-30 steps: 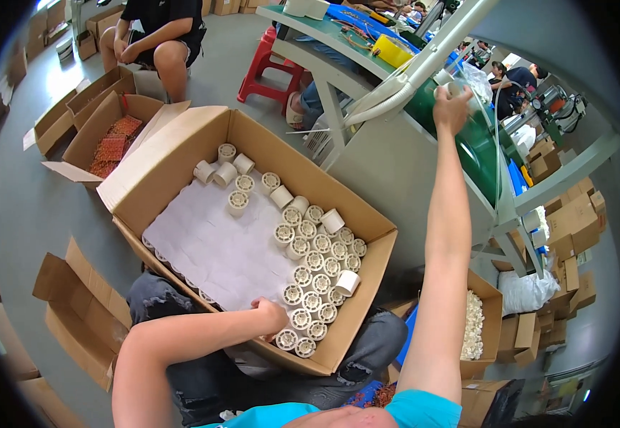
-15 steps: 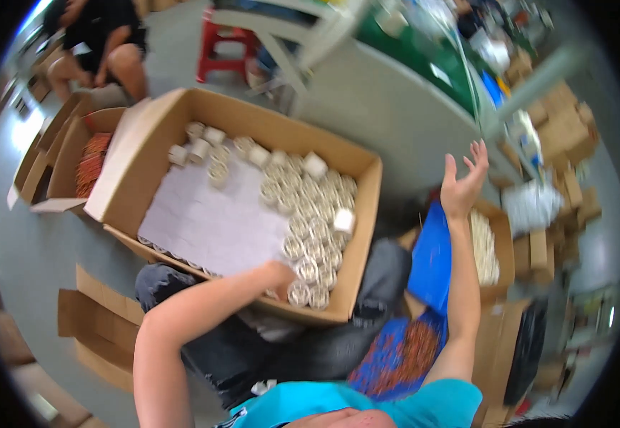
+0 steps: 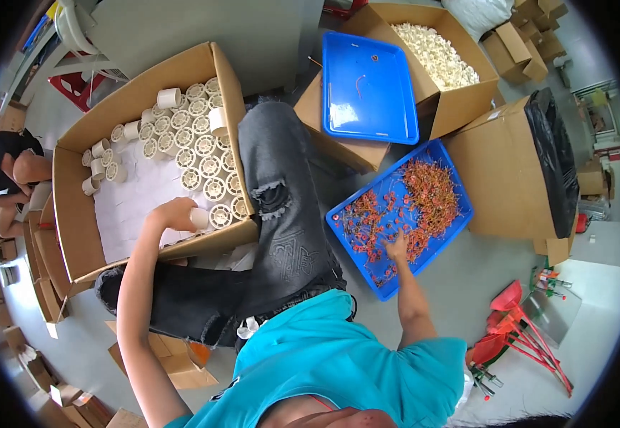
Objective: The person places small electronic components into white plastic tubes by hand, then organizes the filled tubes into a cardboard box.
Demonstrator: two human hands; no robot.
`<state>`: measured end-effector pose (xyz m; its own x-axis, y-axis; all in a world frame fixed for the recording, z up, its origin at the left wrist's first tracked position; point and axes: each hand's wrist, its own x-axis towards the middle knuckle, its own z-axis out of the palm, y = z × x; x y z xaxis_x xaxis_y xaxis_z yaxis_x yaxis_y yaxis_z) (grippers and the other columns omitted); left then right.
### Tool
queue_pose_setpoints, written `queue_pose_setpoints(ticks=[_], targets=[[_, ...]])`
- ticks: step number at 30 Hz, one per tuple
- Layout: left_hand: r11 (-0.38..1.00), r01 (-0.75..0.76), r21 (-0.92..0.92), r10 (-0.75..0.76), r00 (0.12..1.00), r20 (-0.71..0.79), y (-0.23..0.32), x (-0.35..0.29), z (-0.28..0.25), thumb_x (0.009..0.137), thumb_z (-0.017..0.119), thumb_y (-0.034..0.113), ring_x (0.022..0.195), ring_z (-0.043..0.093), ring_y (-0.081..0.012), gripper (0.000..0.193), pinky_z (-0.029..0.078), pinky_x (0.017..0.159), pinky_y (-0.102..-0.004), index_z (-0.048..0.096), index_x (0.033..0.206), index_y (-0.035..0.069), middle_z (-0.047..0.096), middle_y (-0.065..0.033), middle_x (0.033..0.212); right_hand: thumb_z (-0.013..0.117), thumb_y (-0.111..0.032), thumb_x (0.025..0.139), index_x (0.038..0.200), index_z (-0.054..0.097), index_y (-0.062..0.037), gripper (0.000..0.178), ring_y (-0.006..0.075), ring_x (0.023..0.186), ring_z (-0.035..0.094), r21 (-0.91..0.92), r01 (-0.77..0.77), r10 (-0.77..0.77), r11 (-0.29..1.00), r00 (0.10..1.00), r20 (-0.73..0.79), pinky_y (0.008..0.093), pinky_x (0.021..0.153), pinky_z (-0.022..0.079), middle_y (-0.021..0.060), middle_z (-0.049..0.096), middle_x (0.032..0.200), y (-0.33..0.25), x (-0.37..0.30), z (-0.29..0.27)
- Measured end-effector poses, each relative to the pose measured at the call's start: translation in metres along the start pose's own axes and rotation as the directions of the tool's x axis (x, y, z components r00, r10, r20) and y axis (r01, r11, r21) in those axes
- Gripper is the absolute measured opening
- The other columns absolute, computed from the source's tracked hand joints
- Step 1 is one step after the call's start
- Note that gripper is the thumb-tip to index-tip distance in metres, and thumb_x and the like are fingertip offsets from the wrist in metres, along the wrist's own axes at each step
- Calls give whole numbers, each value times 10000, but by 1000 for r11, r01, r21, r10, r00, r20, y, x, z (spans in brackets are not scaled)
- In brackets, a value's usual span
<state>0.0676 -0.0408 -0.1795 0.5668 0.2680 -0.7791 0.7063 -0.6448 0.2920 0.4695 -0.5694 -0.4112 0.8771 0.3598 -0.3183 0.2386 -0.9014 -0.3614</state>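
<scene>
My left hand (image 3: 173, 215) is closed round a white cylindrical plastic part (image 3: 200, 218) at the near right corner of a large cardboard box (image 3: 74, 239). Beside it, rows of similar white round parts with spoked ends (image 3: 210, 166) stand packed along the box's right side. A few more lie loosely toward the far left, on a pale sheet (image 3: 135, 203). On the right, my right hand (image 3: 397, 248) dips into a blue tray (image 3: 388, 289), thumb and a finger apart among small red-orange parts with thin leads (image 3: 431, 207). Its fingertips are partly lost among them.
An upper blue tray (image 3: 345, 89) holds a few stray bits. Behind it stands a carton of small cream-coloured pieces (image 3: 435, 57). A box with a black liner (image 3: 552, 164) is to the right, near red dustpans (image 3: 506, 314). Another person (image 3: 13, 167) sits at far left.
My view has swung toward the right. My right hand, raised and spread before, has come down into the tray of red-orange parts. My left hand stays at the box's near corner, now visibly gripping a white part.
</scene>
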Motion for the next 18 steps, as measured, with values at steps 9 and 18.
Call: queue_pose_setpoints(ticks=[9, 18], targets=[[987, 71, -143, -79, 995, -56, 6, -14, -4, 670, 752, 260, 912, 671, -274, 509, 524, 832, -356, 699, 1128, 44, 719, -168, 989, 896, -501, 567, 1546, 77, -385, 1282, 462, 1426, 186, 254, -504, 497, 825, 862, 99, 679, 1078, 239, 274, 86, 1565, -95, 40, 61], [973, 66, -220, -94, 988, -121, -1, -16, 3, 648, 762, 270, 866, 682, -262, 498, 534, 804, -350, 719, 1083, 33, 728, -155, 953, 843, -325, 642, 1499, 246, -368, 1046, 408, 1433, 196, -30, -340, 340, 940, 925, 170, 652, 1071, 292, 204, 169, 1556, -143, 98, 77]])
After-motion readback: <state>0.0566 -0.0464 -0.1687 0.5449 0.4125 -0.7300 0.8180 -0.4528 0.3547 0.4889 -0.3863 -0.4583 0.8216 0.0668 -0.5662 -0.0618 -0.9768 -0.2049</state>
